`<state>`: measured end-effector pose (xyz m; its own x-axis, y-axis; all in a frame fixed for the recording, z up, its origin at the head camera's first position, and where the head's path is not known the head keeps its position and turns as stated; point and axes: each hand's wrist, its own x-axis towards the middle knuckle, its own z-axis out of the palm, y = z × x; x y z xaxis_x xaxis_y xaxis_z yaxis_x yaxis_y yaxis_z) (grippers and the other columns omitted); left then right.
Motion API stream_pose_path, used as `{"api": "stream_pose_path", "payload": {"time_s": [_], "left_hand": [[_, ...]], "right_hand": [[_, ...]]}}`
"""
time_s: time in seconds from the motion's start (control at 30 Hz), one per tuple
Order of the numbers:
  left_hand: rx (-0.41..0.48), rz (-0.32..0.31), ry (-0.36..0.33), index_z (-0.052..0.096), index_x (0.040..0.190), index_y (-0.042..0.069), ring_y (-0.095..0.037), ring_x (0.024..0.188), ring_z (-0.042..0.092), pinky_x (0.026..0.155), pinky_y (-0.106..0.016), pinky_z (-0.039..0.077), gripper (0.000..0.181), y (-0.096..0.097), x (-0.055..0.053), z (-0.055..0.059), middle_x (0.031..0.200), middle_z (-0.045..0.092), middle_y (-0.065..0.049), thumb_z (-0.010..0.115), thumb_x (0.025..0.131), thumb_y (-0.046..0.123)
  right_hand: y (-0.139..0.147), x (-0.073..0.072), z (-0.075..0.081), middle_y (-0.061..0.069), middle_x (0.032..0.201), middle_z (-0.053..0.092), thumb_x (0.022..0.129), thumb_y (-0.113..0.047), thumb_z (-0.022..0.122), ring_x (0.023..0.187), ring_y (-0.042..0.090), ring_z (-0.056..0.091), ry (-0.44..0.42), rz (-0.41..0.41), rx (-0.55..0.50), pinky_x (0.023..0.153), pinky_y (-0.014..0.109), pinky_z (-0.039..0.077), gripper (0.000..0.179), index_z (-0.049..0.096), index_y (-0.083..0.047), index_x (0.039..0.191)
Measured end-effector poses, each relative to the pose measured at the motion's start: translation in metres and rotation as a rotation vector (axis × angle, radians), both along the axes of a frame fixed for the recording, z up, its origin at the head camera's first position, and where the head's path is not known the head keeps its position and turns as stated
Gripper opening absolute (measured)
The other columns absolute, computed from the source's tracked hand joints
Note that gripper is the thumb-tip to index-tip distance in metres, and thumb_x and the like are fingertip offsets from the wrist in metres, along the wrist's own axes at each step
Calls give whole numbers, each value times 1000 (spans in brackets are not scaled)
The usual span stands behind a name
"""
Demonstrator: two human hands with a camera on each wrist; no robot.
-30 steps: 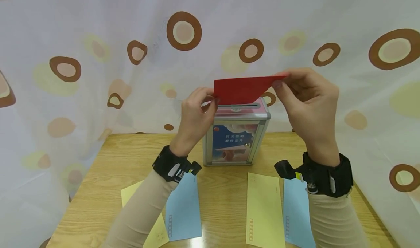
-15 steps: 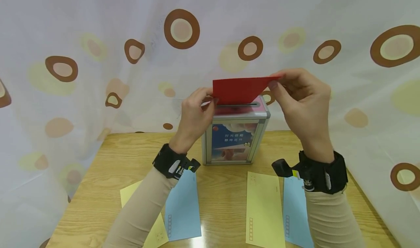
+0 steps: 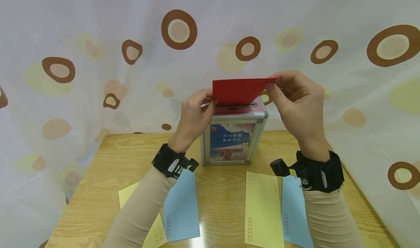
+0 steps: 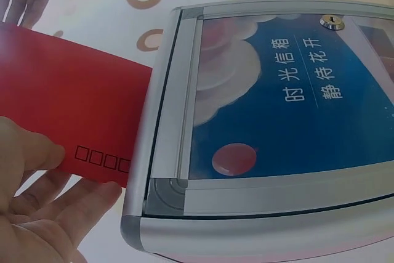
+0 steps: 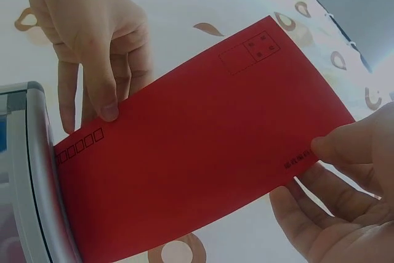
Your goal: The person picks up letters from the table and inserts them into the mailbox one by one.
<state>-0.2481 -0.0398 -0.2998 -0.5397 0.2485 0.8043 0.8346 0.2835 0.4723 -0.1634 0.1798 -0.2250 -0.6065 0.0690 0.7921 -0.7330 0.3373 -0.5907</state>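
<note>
A red envelope [image 3: 241, 91] stands tilted at the top of a metal-framed letter box [image 3: 231, 140] with a pink top and a blue printed front. My left hand [image 3: 196, 111] pinches the envelope's left edge low down, close to the slot [image 3: 254, 104]. At the upper right corner my right hand [image 3: 300, 106] holds it between thumb and fingers. In the right wrist view the envelope's end with the printed postcode squares [image 5: 83, 145] meets the box's top edge; how far it enters the slot is hidden.
On the wooden table [image 3: 220, 204] lie a yellow envelope [image 3: 264, 208] and a blue envelope [image 3: 292, 211] at right. Another blue envelope [image 3: 182, 209] and a partly covered yellow envelope [image 3: 155, 235] lie at left, under my left forearm. A patterned curtain [image 3: 203, 66] hangs behind the box.
My right hand has moved left and slightly down with its end of the red envelope. The left hand keeps its pinch at nearly the same spot. The view has shifted a little.
</note>
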Motion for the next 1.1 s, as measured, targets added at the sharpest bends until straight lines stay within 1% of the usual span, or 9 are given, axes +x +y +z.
{"api": "stream_pose_path", "payload": {"time_s": [0.13, 0.27, 0.37, 0.5, 0.67, 0.77, 0.83, 0.93, 1.1], "left_hand": [[-20, -2, -10, 66, 107, 0, -18, 99, 67, 82, -27, 58, 16, -3, 4, 3, 105, 68, -15, 61, 92, -2], [-9, -15, 16, 65, 109, 0, -17, 101, 66, 84, -25, 57, 17, -8, 12, 12, 106, 68, -15, 61, 93, 1], [34, -35, 64, 66, 110, 1, -16, 99, 66, 83, -26, 57, 17, -11, 21, 22, 105, 68, -14, 62, 93, 2], [88, -50, 136, 67, 107, 0, -15, 95, 67, 81, -26, 58, 16, -14, 37, 40, 101, 69, -13, 64, 91, 0], [98, -44, 230, 67, 104, -2, -14, 92, 68, 78, -28, 59, 15, -17, 57, 63, 98, 70, -14, 64, 90, -1], [99, -45, 290, 68, 102, -3, -14, 89, 68, 77, -28, 59, 13, -17, 65, 73, 95, 71, -15, 65, 89, -1], [102, -55, 316, 69, 100, -3, -14, 88, 69, 77, -28, 59, 12, -17, 69, 77, 93, 71, -15, 66, 89, -2], [99, -64, 330, 69, 99, -3, -14, 88, 68, 78, -29, 59, 11, -17, 70, 79, 92, 71, -15, 67, 88, -3], [76, -29, 342, 71, 95, -2, -13, 87, 67, 78, -24, 58, 8, -16, 69, 76, 90, 71, -13, 68, 88, -2]], "right_hand": [[0, -1, -3, 8, 87, 71, 88, 5, 64, 75, 19, 64, -23, 45, -35, 66, 20, 53, 13, 67, 10, 100], [-1, -1, -4, 8, 88, 71, 88, 4, 64, 76, 18, 64, -43, 45, -46, 66, 20, 52, 13, 67, 10, 100], [-1, -1, -5, 6, 89, 71, 89, 3, 64, 77, 18, 64, -54, 24, -30, 66, 21, 51, 13, 67, 9, 101], [-1, -2, -7, 5, 90, 71, 89, 2, 65, 76, 18, 64, -63, 12, -21, 66, 21, 51, 14, 68, 8, 101], [-1, -1, -10, 4, 90, 71, 89, 0, 65, 77, 19, 63, -88, -4, -13, 68, 21, 51, 15, 68, 6, 103], [-1, -2, -11, 5, 91, 71, 90, -1, 66, 77, 19, 63, -97, 3, -17, 68, 21, 51, 15, 68, 6, 103], [-1, -2, -12, 5, 91, 71, 90, -1, 66, 77, 19, 63, -92, 6, -17, 68, 21, 51, 15, 68, 6, 103], [-1, -2, -12, 4, 91, 71, 90, -2, 66, 79, 19, 63, -92, -9, -4, 68, 20, 51, 15, 68, 5, 103], [0, -2, -14, 2, 93, 70, 90, -3, 66, 84, 17, 64, -89, -36, 20, 71, 19, 52, 15, 69, 4, 103]]}}
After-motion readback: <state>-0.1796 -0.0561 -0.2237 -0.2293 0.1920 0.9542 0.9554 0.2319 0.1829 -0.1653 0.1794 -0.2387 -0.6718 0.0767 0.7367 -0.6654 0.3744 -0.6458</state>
